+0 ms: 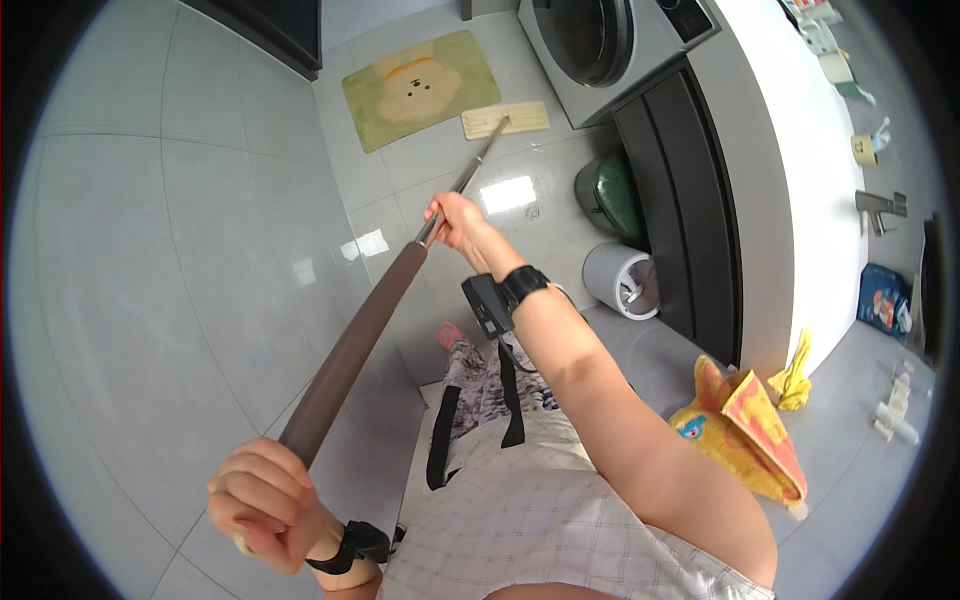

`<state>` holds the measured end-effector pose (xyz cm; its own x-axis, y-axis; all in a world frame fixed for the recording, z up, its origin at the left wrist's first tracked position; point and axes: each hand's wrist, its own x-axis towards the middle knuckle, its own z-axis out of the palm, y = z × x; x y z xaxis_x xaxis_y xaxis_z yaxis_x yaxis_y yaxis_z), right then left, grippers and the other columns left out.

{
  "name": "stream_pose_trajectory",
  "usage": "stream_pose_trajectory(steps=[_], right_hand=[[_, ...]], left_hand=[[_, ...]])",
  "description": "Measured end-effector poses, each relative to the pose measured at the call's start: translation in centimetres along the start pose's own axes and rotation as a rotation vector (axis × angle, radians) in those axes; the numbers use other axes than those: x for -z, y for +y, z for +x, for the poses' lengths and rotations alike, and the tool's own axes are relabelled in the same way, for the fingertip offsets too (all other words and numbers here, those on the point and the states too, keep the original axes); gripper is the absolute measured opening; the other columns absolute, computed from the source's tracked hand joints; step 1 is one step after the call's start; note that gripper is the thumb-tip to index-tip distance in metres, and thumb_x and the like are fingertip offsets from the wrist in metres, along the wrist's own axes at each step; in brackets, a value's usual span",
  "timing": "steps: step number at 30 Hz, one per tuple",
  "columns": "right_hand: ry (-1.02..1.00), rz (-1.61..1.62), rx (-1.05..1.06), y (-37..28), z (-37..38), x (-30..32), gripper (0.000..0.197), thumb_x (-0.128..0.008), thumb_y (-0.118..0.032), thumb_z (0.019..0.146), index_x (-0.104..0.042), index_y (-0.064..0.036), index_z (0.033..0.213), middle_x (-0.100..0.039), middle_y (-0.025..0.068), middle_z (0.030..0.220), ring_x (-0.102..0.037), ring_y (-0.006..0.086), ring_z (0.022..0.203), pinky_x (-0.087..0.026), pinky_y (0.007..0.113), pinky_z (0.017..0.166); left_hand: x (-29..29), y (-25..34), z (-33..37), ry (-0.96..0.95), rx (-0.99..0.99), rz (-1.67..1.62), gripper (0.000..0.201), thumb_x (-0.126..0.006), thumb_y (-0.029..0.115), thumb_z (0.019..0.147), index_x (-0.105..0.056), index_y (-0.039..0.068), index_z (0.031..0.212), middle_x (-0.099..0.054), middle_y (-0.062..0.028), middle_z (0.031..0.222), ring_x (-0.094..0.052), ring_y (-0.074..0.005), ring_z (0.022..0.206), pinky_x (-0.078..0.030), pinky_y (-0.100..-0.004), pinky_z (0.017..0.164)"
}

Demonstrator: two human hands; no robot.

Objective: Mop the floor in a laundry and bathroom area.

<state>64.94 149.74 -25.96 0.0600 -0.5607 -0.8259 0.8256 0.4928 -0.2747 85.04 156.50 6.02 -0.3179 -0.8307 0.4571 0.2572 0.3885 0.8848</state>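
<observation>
A flat mop (350, 345) runs slantwise across the view, with a brown grip and a metal pole. My left hand (262, 503) is wrapped round the top end of the brown grip, low at the left. Farther down, my right hand (456, 220) is closed round the metal pole just below the grip. The cream, rectangular mop head (528, 117) lies flat on the tiled floor, its near-left corner close to a green mat (375, 118) with an animal face. Black straps with small devices circle both wrists.
A washing machine (560, 85) stands at the far right. Beside the dark cabinet (672, 190) are a green-lidded bin (610, 195) and a white bin (607, 275). An orange-yellow towel (735, 435) hangs at right, near a yellow cloth (793, 380). Grey tiled wall (120, 250) rises left.
</observation>
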Motion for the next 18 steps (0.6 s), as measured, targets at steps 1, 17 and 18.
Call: stream_pose_trajectory(steps=[1, 17, 18], right_hand=[[0.041, 0.057, -0.006, 1.1, -0.5, 0.8, 0.021, -0.037, -0.013, 0.081, -0.044, -0.0104, 0.061, -0.050, 0.0027, 0.053, -0.051, 0.0128, 0.045, -0.036, 0.023, 0.034], [0.107, 0.168, -0.145, 23.9, -15.0, 1.3, 0.018, -0.040, -0.016, 0.081, -0.047, -0.0068, 0.067, -0.055, 0.0086, 0.060, -0.047, 0.0130, 0.042, -0.033, 0.022, 0.032], [0.092, 0.084, -0.174, 23.6, -15.3, 1.2, 0.019, -0.041, -0.013, 0.080, -0.046, -0.0070, 0.064, -0.051, 0.0051, 0.057, -0.050, 0.0145, 0.045, -0.035, 0.022, 0.033]], left_hand=[[0.4, 0.4, -0.1, 0.006, 0.021, -0.010, 0.028, -0.043, 0.015, 0.081, -0.032, 0.013, 0.056, -0.036, 0.0029, 0.040, -0.030, -0.0075, 0.035, -0.033, -0.0203, 0.042], [9.4, 14.5, -10.6, -0.097, 0.080, -0.153, 0.029, -0.045, 0.009, 0.077, -0.030, 0.013, 0.052, -0.040, 0.0005, 0.038, -0.036, -0.0066, 0.031, -0.037, -0.0196, 0.034], [9.8, 14.5, -11.5, -0.093, 0.013, -0.134, 0.029, -0.045, 0.009, 0.077, -0.029, 0.013, 0.052, -0.041, 0.0003, 0.040, -0.036, -0.0070, 0.032, -0.037, -0.0198, 0.035]])
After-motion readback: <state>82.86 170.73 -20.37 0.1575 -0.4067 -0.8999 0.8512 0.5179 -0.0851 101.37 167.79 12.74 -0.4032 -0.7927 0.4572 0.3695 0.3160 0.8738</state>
